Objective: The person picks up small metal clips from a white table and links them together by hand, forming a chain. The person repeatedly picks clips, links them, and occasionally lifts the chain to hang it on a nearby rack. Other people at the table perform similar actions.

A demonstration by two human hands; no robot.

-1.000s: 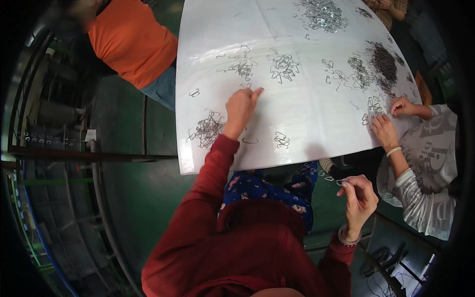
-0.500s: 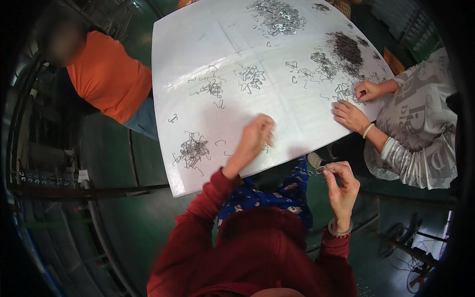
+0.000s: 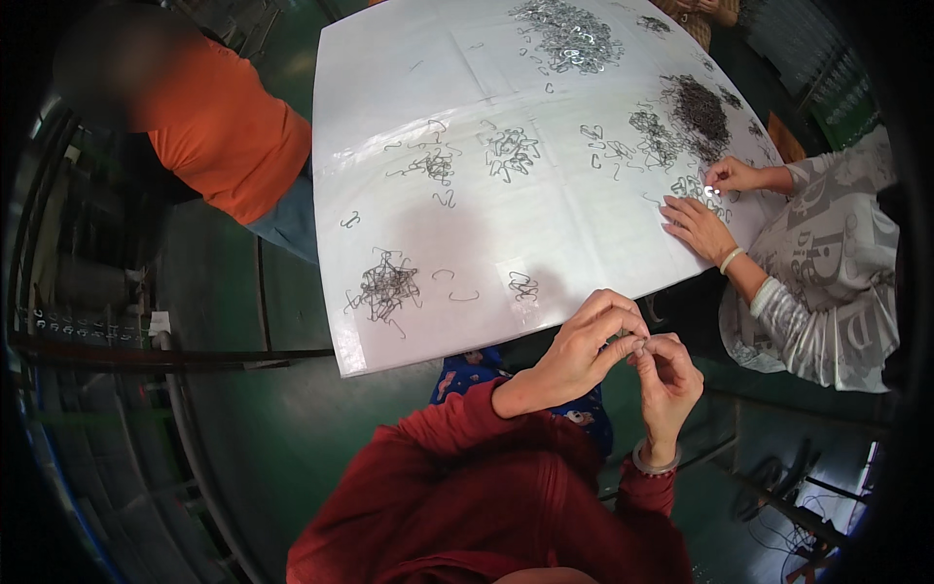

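Observation:
My left hand (image 3: 589, 341) and my right hand (image 3: 669, 384) meet just off the table's near edge, both pinched with fingertips touching. A tiny bit of metal shows between them. The right hand held thin wire hooks half a second ago; now the fingers mostly hide them. What the left fingertips hold cannot be made out. Closest on the table is a small cluster of wire hooks (image 3: 523, 285), with two loose hooks (image 3: 463, 295) to its left. A larger tangled hook pile (image 3: 387, 284) lies near the left front corner.
The white-covered table (image 3: 574, 234) carries more hook heaps, including a silvery one (image 3: 574, 39) at the back and a dark one (image 3: 697, 112) at right. A co-worker's hands (image 3: 702, 229) handle hooks at the right edge. A person in orange (image 3: 233, 127) is at left.
My left hand has moved from over the table, right and toward me, to meet my right hand. The small hook cluster it partly covered now shows. The view has shifted slightly.

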